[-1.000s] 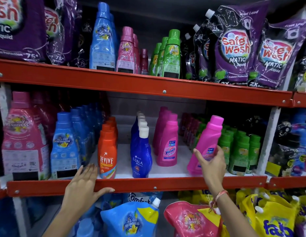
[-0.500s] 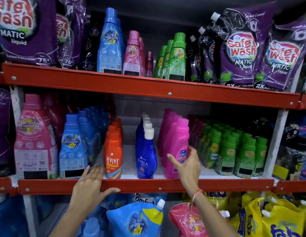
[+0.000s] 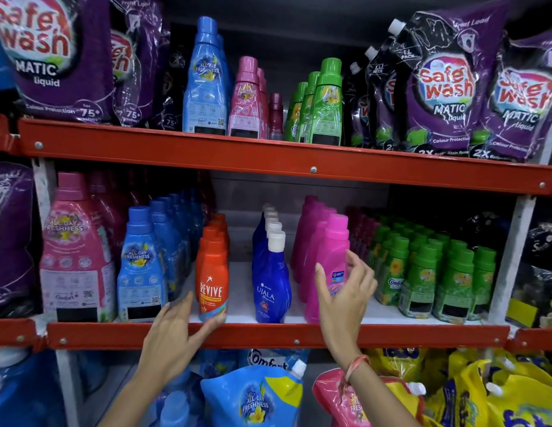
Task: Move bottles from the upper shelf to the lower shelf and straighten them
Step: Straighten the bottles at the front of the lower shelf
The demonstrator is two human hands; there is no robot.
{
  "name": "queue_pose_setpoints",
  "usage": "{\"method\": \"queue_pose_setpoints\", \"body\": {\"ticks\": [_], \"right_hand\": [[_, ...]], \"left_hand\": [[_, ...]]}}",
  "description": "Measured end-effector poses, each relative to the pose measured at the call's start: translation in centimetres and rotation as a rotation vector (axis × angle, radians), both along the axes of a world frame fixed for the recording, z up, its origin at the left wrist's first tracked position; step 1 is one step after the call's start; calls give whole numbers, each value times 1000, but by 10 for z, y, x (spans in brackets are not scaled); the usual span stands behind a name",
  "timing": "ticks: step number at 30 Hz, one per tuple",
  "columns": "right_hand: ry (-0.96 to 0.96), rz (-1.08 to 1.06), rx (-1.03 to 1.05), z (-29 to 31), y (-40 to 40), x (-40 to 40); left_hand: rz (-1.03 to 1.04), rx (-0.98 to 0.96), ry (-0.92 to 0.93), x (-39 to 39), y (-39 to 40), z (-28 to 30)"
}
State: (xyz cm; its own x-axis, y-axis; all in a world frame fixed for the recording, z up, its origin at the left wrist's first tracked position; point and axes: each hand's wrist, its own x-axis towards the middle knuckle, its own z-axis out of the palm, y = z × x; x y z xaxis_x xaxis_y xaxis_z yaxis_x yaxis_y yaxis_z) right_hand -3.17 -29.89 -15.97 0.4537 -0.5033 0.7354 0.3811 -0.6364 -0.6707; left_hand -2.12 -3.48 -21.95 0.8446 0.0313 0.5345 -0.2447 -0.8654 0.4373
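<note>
Two red-edged shelves [image 3: 268, 158] fill the frame: upper holds Safewash pouches [image 3: 447, 87], lower [image 3: 268, 334] rows of bottles [image 3: 211, 272].

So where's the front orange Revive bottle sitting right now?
The Revive bottle stands at the front edge of the lower shelf, left of centre, between the blue bottle and the Ujala bottle, with the left hand at its base.

Right hand [image 3: 342, 295] covers the front pink bottle [image 3: 328, 266] label, rear rows on the lower shelf [image 3: 268, 334] fade dark, left-edge purple pouch [image 3: 10, 241] cropped, both forearms cut at bottom edge.
</note>
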Motion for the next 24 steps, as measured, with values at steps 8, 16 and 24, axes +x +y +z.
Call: {"method": "queue_pose_setpoints", "body": {"ticks": [8,16,24], "right_hand": [[279,782,45,7,82,-22],[681,813,101,-6,114,1],[741,795,146,0,123,5]], "left_hand": [[-92,-592,42,-1,-22,32],[-133,-706,180,13,-8,29],[-95,-647,80,-1,-2,26]]}}
